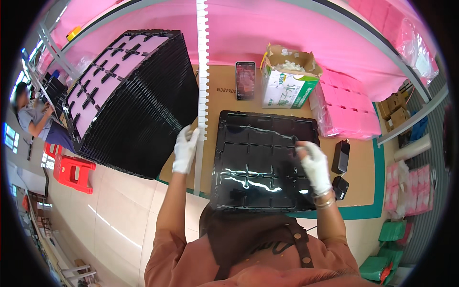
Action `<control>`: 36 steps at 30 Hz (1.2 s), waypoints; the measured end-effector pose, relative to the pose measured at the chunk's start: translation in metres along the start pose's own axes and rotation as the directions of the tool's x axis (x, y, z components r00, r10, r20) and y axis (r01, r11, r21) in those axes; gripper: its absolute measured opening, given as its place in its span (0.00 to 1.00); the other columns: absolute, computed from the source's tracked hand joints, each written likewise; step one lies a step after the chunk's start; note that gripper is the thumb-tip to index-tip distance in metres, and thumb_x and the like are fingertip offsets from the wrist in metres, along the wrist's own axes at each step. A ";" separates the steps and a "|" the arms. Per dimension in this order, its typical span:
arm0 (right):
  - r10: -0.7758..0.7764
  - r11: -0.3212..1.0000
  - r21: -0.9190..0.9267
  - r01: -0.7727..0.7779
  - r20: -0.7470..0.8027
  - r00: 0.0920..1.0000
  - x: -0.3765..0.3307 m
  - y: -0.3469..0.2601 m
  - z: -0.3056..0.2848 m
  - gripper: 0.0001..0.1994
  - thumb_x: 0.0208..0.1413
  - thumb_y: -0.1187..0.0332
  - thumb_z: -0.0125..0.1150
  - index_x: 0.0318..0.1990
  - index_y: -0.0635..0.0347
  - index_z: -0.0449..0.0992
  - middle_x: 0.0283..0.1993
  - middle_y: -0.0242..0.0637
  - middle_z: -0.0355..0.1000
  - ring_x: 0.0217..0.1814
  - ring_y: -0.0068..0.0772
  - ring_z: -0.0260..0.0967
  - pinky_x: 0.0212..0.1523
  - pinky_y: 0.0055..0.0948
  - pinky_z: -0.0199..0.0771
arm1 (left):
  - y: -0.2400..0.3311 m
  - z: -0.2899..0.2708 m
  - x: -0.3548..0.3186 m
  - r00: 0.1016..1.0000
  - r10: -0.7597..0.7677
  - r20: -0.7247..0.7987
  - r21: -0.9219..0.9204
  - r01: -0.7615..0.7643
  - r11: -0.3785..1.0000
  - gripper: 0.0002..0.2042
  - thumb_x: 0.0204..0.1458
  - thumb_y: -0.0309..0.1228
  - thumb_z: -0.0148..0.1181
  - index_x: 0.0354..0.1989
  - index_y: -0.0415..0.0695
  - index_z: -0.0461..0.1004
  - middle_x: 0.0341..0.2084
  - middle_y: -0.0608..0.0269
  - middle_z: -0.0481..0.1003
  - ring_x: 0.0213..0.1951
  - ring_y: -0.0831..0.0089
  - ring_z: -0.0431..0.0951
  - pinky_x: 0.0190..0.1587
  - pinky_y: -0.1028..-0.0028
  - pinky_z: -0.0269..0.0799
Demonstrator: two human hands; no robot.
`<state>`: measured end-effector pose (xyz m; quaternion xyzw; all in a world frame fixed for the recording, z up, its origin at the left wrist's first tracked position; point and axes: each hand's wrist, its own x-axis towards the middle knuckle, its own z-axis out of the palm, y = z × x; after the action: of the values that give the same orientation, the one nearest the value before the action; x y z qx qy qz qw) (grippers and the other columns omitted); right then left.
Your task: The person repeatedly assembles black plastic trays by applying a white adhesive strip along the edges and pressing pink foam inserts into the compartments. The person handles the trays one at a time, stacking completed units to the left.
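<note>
A black plastic tray [260, 162] with shallow square compartments lies before me, its surface glossy with reflections. Over its right side hovers my right hand [314, 167], in a white glove with bare fingertips, fingers slightly bent and apart; I see nothing held. At the left, my white-gloved left hand [185, 150] has its fingers spread beside a tall stack of black trays [143, 105]. Its fingertips are close to the stack's edge; whether they touch cannot be told. Pinkish compartments show across the stack's top.
A white notched post [202, 71] rises between stack and tray. Behind the tray are a phone [245, 80] and an open carton [289, 88] with white bits inside. Pink packs [346, 105] and a black device [340, 157] lie right. A red stool [74, 172] and another person [36, 117] are left.
</note>
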<state>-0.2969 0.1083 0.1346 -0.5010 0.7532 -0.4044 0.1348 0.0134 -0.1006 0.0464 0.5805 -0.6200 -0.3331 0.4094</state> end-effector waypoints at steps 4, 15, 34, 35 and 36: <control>-0.125 0.969 0.236 0.066 0.246 0.961 0.018 -0.028 0.072 0.11 0.53 0.71 0.60 0.45 0.58 0.78 0.38 0.43 0.77 0.40 0.36 0.76 0.43 0.30 0.74 | 0.032 0.005 0.004 0.911 -0.151 0.384 -0.442 0.325 0.836 0.09 0.57 0.32 0.59 0.40 0.39 0.76 0.34 0.64 0.78 0.33 0.81 0.77 0.37 0.77 0.75; -0.885 0.456 -0.427 0.781 -0.312 0.346 0.240 -0.215 0.044 0.21 0.50 0.77 0.51 0.54 0.61 0.69 0.58 0.44 0.65 0.62 0.47 0.61 0.61 0.44 0.60 | 0.045 -0.046 -0.082 0.943 -0.130 0.305 -0.567 0.290 0.771 0.07 0.56 0.28 0.59 0.28 0.38 0.73 0.29 0.61 0.79 0.26 0.80 0.75 0.31 0.80 0.72; -0.862 0.477 -0.732 0.486 -0.498 0.096 0.304 -0.185 -0.048 0.16 0.50 0.72 0.49 0.47 0.58 0.74 0.45 0.49 0.72 0.49 0.51 0.68 0.50 0.43 0.68 | -0.098 -0.152 -0.166 0.876 -0.444 0.190 -0.264 0.481 0.836 0.06 0.58 0.27 0.56 0.32 0.36 0.72 0.26 0.58 0.78 0.25 0.76 0.76 0.29 0.76 0.73; -0.826 0.553 -0.632 0.543 -0.504 0.254 0.262 -0.186 -0.023 0.17 0.44 0.79 0.51 0.44 0.56 0.72 0.44 0.45 0.70 0.46 0.51 0.67 0.45 0.47 0.68 | -0.073 -0.149 -0.169 0.842 -0.501 0.201 -0.362 0.539 0.760 0.07 0.58 0.28 0.56 0.32 0.36 0.72 0.25 0.58 0.78 0.25 0.76 0.75 0.28 0.76 0.73; -0.815 0.572 -0.539 0.619 -0.460 0.353 0.225 -0.166 0.009 0.20 0.39 0.83 0.48 0.45 0.61 0.69 0.43 0.47 0.67 0.43 0.54 0.64 0.43 0.46 0.66 | -0.059 -0.145 -0.168 0.858 -0.471 0.202 -0.424 0.511 0.748 0.08 0.59 0.29 0.56 0.33 0.35 0.72 0.23 0.58 0.77 0.24 0.75 0.75 0.28 0.75 0.73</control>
<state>-0.2883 -0.1191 0.2975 -0.6127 0.4932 -0.4638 -0.4077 0.1683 0.0692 0.0378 0.5938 -0.3639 -0.5906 0.4077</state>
